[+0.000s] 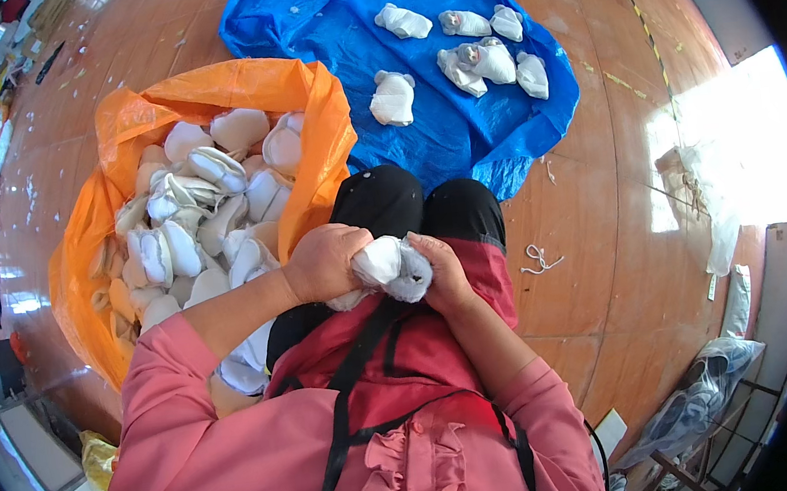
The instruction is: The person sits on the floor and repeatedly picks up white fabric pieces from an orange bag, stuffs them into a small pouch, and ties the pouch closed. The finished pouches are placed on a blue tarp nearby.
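In front of my lap, both hands are closed around a white and grey plush piece (406, 275). Smooth white cloth shows on its left side, and fuzzy grey pile with a small dark spot on its right. My left hand (326, 260) grips the white end, with its fingers curled over it. The fingers of my right hand (444, 269) pinch the grey edge. Some of the piece is hidden behind the hands. Left of my knees, an orange sack (327, 118) gapes open, filled with white and beige padded cloth pieces (185, 248).
Ahead lies a blue sheet (322, 23) bearing several white and grey bundles (392, 99). A white cord (539, 259) rests on the brown floor (574, 322) to the right. Clear plastic bags (697, 396) with dark contents stand at lower right, beside a rack.
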A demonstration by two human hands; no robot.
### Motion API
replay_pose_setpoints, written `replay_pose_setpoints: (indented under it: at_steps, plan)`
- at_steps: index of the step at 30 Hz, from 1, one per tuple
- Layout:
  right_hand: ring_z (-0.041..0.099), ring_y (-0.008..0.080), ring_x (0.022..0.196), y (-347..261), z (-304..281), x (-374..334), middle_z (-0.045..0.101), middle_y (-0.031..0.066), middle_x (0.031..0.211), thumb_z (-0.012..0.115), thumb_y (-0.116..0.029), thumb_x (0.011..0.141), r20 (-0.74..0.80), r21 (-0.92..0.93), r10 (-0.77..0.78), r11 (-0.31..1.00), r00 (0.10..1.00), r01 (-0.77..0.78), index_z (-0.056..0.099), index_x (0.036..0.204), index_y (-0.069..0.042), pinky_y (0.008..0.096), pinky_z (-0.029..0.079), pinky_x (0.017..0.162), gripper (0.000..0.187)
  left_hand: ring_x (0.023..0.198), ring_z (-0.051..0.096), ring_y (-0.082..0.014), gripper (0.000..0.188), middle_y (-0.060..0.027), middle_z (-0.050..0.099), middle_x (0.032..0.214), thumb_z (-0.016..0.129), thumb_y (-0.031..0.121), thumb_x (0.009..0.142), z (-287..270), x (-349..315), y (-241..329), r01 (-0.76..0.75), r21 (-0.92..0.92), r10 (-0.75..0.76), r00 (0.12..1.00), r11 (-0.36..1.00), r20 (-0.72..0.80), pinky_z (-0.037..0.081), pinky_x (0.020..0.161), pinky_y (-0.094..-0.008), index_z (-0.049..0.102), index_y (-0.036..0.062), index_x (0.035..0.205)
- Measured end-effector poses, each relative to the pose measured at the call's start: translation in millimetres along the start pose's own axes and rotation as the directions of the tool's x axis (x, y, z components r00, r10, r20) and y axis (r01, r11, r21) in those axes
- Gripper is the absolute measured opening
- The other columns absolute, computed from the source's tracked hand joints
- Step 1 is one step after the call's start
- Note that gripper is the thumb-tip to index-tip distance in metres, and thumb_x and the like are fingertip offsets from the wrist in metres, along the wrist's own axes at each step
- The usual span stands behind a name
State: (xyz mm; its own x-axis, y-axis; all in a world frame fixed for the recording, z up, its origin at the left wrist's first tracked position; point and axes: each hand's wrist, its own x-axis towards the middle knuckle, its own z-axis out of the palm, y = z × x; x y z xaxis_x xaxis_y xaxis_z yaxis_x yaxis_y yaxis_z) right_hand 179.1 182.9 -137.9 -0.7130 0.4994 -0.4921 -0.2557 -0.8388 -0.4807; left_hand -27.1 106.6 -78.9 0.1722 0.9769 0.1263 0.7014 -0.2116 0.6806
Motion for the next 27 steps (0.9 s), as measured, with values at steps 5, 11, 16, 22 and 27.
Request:
replay_pose_setpoints:
  at_steps: [5, 11, 16, 22, 27]
  plan:
    - [0.059, 0.0089, 0.074, -11.4, 5.0, 0.6, 0.061, 0.0000, 0.085, 0.067, -0.014, 0.096, -0.039, -0.487, -0.441, 0.792, 0.897, 0.369, 0.061, 0.100, -0.007, 0.0249, 0.048, 0.068, 0.010, 0.079, 0.065, -0.0373, 0.039, -0.0137, 0.064, 0.077, 0.082, 0.035, 0.071, 1.1, 1.9, 4.3, 0.083, 0.031, -0.083, 0.996, 0.996, -0.013, 0.051, 0.069, -0.0467, 0.058, 0.0075, 0.083]
    - [0.062, 0.0190, 0.085, -48.1, 20.7, -26.7, 0.061, 0.0070, 0.094, 0.080, -0.019, 0.084, 0.270, -0.827, -0.469, 0.335, 0.841, 0.452, 0.060, 0.102, -0.003, 0.0308, 0.050, 0.073, 0.031, 0.076, 0.064, -0.0375, 0.035, -0.0138, 0.063, 0.075, 0.081, 0.031, 0.071, 3.9, 4.4, 13.4, 0.077, 0.084, -0.074, 0.996, 0.993, -0.044, 0.050, 0.067, -0.0469, 0.058, 0.0073, 0.081]
    - [0.062, 0.0357, 0.096, -61.9, 37.5, -33.3, 0.061, 0.0166, 0.106, 0.084, -0.038, 0.075, 0.203, -0.979, -0.232, -0.014, 0.951, 0.205, 0.060, 0.109, 0.000, 0.0411, 0.051, 0.083, 0.056, 0.073, 0.062, -0.0361, 0.031, -0.0129, 0.061, 0.072, 0.079, 0.028, 0.071, 6.0, 4.0, 11.8, 0.009, 0.115, -0.003, 0.999, 0.993, -0.048, 0.049, 0.065, -0.0457, 0.057, 0.0081, 0.078]
    - [0.062, 0.0368, 0.094, -69.2, 32.8, -27.0, 0.061, 0.0183, 0.100, 0.076, -0.050, 0.081, 0.325, -0.933, -0.028, -0.176, 0.945, 0.315, 0.056, 0.101, -0.001, 0.0420, 0.048, 0.081, 0.057, 0.068, 0.061, -0.0348, 0.029, -0.0118, 0.059, 0.069, 0.079, 0.026, 0.069, 10.0, 1.2, -1.3, -0.085, 0.093, 0.094, 0.991, 0.992, -0.091, 0.048, 0.062, -0.0443, 0.057, 0.0086, 0.076]
    - [0.062, 0.0403, 0.098, -74.3, 37.7, -18.7, 0.062, 0.0212, 0.105, 0.070, -0.046, 0.087, 0.364, -0.909, 0.063, -0.193, 0.929, 0.369, 0.057, 0.104, -0.001, 0.0452, 0.050, 0.084, 0.050, 0.070, 0.061, -0.0354, 0.025, -0.0135, 0.061, 0.073, 0.079, 0.022, 0.069, 6.3, 2.5, -8.5, -0.085, 0.042, 0.088, 0.993, 0.995, -0.081, 0.048, 0.062, -0.0438, 0.061, 0.0068, 0.080]
